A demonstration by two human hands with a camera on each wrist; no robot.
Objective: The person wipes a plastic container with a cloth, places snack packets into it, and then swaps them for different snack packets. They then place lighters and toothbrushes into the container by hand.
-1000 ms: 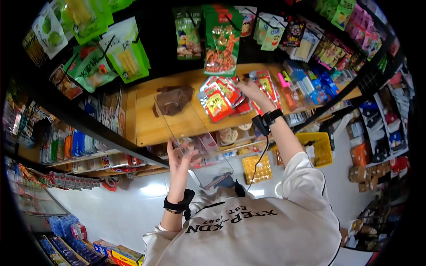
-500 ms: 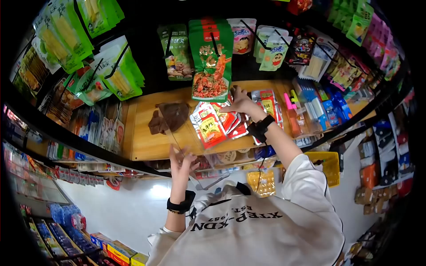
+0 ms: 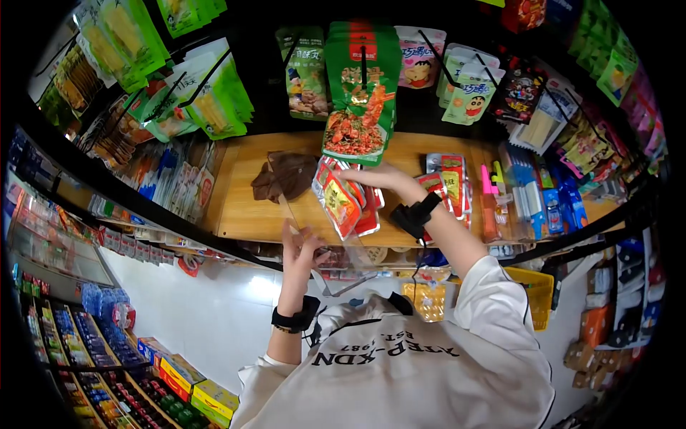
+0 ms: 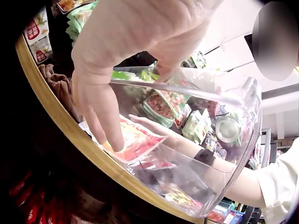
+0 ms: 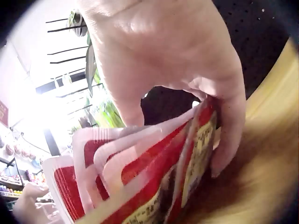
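Observation:
My right hand (image 3: pixel 386 177) grips a stack of red-and-silver snack packets (image 3: pixel 340 204) above the wooden shelf (image 3: pixel 246 222). In the right wrist view, the thumb and fingers pinch the packets (image 5: pixel 154 163) by their upper edges, and they fan out below the palm. My left hand (image 3: pixel 299 254) holds a clear plastic box (image 4: pixel 252 107) by its rim. The left wrist view has the fingers on one side of the box wall and the thumb over the rim. Through the clear plastic a red packet (image 4: pixel 140 140) shows.
Left of the packets lies a crumpled brown cloth (image 3: pixel 286 177). More red packets (image 3: pixel 454 179) lie at the right, beside pens and blue packs (image 3: pixel 532 200). A green snack bag (image 3: pixel 361 93) hangs low over the shelf. A yellow basket (image 3: pixel 532 289) stands on the floor.
My right hand has moved left across the loose packets and gathered them into a gripped stack. The left hand stays at the clear box. The head view has tilted up a little.

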